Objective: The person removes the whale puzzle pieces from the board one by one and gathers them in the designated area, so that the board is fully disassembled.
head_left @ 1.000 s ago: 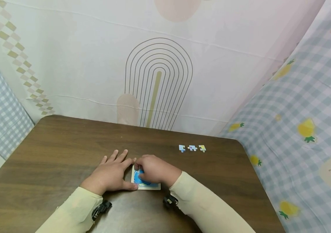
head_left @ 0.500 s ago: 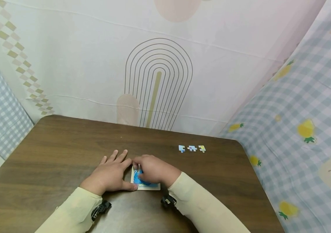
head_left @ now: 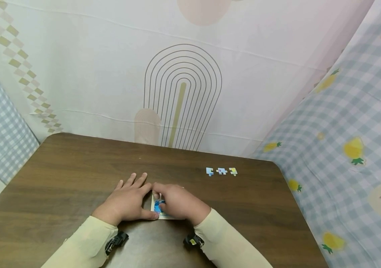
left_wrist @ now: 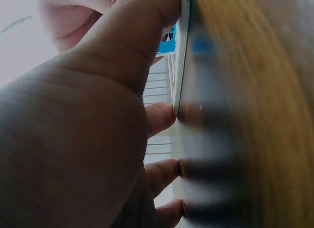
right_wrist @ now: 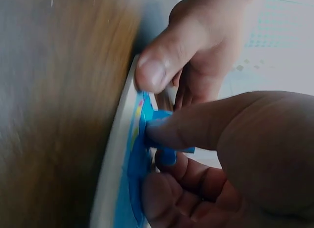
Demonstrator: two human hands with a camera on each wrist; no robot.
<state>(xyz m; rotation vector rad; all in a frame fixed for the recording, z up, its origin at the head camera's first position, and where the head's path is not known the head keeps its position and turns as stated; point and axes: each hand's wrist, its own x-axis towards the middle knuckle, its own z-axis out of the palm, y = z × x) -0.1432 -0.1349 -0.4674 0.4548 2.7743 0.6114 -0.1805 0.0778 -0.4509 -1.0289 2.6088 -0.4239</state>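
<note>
A small puzzle board [head_left: 155, 215] with a pale rim and a blue picture lies flat on the table, partly hidden under my hands. Spread out at its left side, my left hand [head_left: 124, 203] has its thumb on the board's near left corner and its other fingertips on the table. Over the board, my right hand [head_left: 178, 203] pinches a blue puzzle piece [right_wrist: 162, 115] between thumb and fingers. In the right wrist view that piece stands tilted up from the picture. A bit of blue also shows below my left thumb in the left wrist view.
Three loose jigsaw pieces [head_left: 221, 171] lie in a row at the back right of the brown table [head_left: 76, 167]. A printed white cloth [head_left: 110, 74] hangs behind the table, and a checked cloth [head_left: 327, 149] is at its right.
My right hand has turned and shifted slightly toward me, covering more of the board, and the blue under its thumb looks squarer. My left hand and the three loose pieces stay put.
</note>
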